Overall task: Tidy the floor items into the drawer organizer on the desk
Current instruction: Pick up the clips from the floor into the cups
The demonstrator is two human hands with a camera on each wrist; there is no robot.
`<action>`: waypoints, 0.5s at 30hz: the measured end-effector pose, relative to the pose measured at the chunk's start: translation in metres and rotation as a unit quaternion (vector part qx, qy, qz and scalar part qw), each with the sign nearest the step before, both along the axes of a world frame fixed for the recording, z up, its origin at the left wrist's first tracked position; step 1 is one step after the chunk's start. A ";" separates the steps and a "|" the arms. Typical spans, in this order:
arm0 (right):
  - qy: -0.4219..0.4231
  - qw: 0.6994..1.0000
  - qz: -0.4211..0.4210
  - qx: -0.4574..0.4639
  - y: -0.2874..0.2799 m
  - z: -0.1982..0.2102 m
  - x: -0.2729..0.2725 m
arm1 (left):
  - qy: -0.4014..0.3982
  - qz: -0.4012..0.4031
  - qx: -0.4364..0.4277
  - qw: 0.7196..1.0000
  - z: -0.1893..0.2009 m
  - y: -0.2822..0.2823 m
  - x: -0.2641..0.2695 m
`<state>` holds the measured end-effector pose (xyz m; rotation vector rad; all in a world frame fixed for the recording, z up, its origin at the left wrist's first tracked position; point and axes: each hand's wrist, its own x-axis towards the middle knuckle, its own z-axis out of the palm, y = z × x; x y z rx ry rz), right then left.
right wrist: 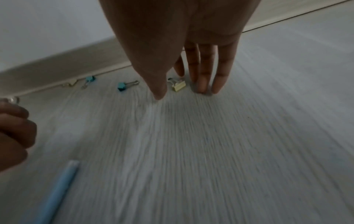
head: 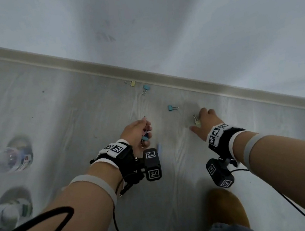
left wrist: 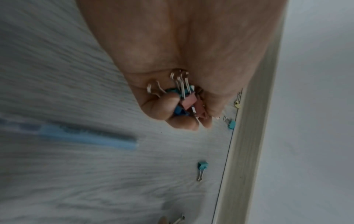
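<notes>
My left hand [head: 140, 134] [left wrist: 184, 109] is curled round a bunch of binder clips [left wrist: 188, 103], pink and blue ones with steel handles sticking out. My right hand [head: 205, 123] [right wrist: 184, 84] reaches down with straight fingers around a yellow binder clip [head: 196, 122] [right wrist: 179, 86] on the floor; thumb and fingers flank it without closing. A teal clip [head: 172, 108] [right wrist: 123, 86] lies to its left. Another blue clip [head: 145, 88] [right wrist: 90, 79] and a yellow clip [head: 132, 83] [left wrist: 237, 103] lie by the skirting board. A light blue pen [left wrist: 91, 134] [right wrist: 57, 192] lies on the floor near my wrists.
The skirting board [head: 182, 79] and white wall run diagonally behind the clips. Tape rolls [head: 14, 154] and another roll [head: 7, 212] sit on the floor at left. A brown slipper [head: 225, 206] is under my right arm. Cables hang from the wrist cameras.
</notes>
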<state>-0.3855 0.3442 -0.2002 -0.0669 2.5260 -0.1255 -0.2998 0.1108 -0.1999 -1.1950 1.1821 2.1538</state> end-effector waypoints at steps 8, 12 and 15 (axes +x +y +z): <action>0.011 0.997 0.044 -0.064 -0.038 0.000 -0.019 | 0.023 0.020 0.011 0.999 -0.005 -0.021 0.001; 0.043 0.946 0.047 -0.319 -0.076 0.023 -0.007 | 0.015 0.049 0.054 0.997 0.003 -0.018 -0.005; -0.021 0.900 0.061 -0.432 -0.098 0.036 0.001 | 0.003 0.093 0.118 0.989 0.006 -0.017 -0.007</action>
